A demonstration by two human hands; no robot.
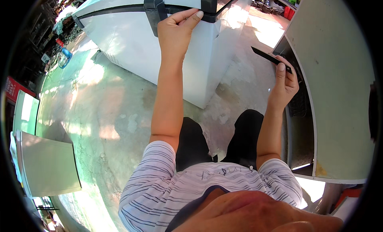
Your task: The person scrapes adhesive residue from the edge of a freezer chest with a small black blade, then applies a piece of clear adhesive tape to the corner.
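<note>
A white chest freezer (123,36) with a black band along its lid edge stands in front of me. At its near corner, my left hand (175,32) is closed in a pinch, with thumb and forefinger on the black edge trim (209,17). Just left of those fingertips is a black lid handle (154,10). Off to the right, my right hand (285,80) grips one end of a thin, flat black strip (263,55) between thumb and fingers. The strip's free end points up and left, apart from the freezer.
Close on my right stands a large pale cabinet-like unit (339,92) with a dark open side. Pale boxy panels (50,164) are at the left. A blue object (66,53) lies on the patchy concrete floor (107,96), and clutter lines the far left.
</note>
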